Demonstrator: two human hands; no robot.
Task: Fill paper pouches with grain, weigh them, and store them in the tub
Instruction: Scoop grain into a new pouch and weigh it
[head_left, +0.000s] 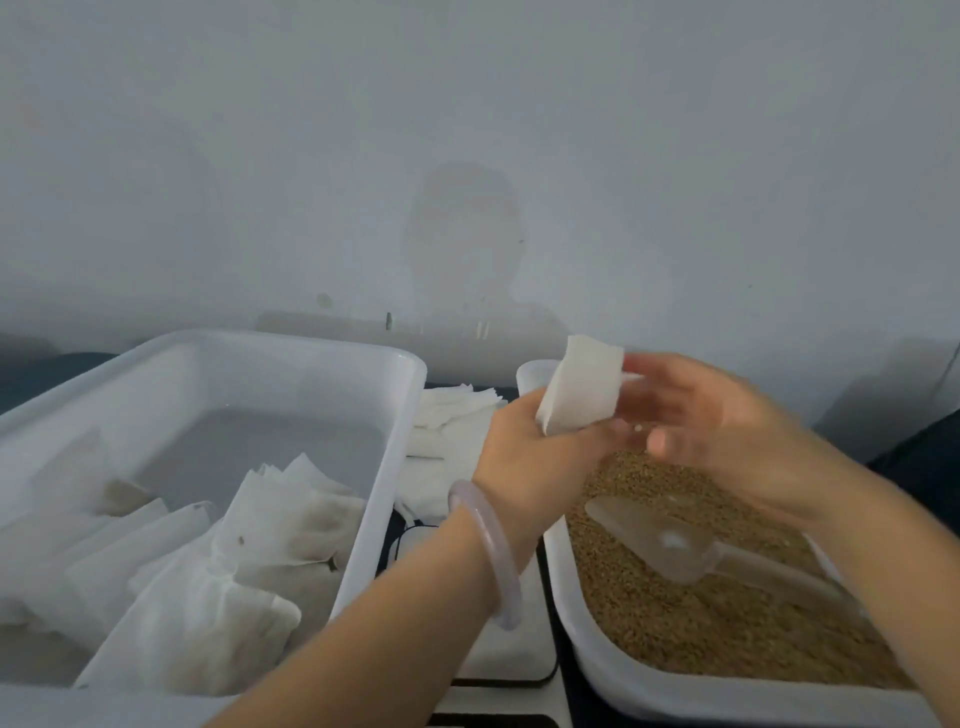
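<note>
Item: paper pouch (582, 384), white and empty-looking, held upright in the air over the far left corner of the grain tray (571, 623).

Left hand (524, 452): fingers curled round the pouch's lower end, gripping it. A pale bangle (488, 551) sits on the wrist.

Right hand (717, 421): just right of the pouch with its fingertips at the pouch's upper right edge, fingers loosely bent (motion blur hides whether they pinch the paper or merely touch it; I cannot tell).

Tub (405, 415): white, rectangular, on the left. Filled pouches (234, 545) lie heaped in its near half, and its far floor is bare.

Tray, right: white, filled with brown grain (701, 623). A clear plastic scoop (670, 540) lies on the grain with its handle pointing to the near right.

Between tub and tray, far side: a stack of empty pouches (452, 415). Near side: a flat white slab (498, 649) with a dark edge, partly hidden under the left forearm.
</note>
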